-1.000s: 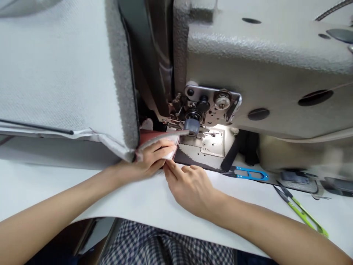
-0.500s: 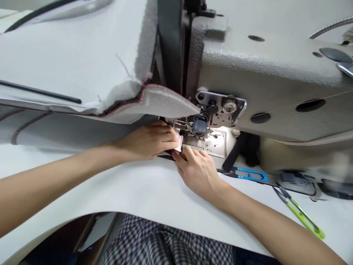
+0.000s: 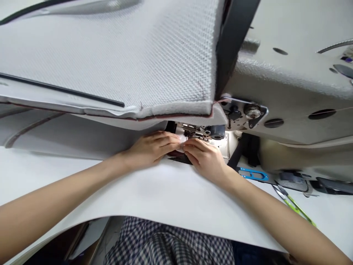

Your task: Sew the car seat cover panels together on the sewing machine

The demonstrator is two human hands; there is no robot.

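At the sewing machine (image 3: 292,88), both hands work close together in front of the needle area. My left hand (image 3: 153,148) has its fingers closed on the edge of a padded grey fabric cover (image 3: 116,55), beside a small white fabric bit (image 3: 184,139). My right hand (image 3: 207,159) pinches the same edge from the other side, fingertips almost touching the left ones. The held part is mostly hidden under my fingers. The mesh side of the cover rises above my left hand, with a dark red seam along its border and a black strip (image 3: 91,94) on it.
Blue-handled thread snips (image 3: 253,174) lie right of the machine bed, partly behind my right arm. Green-handled snips (image 3: 295,204) rest farther right on the white table (image 3: 154,195). The table's front edge curves above a checked cloth (image 3: 168,243) at my lap.
The cover's upper part has shifted right and hides more of the machine head. My right fingers have moved up against the left ones at the fabric edge. The head view has shifted slightly.
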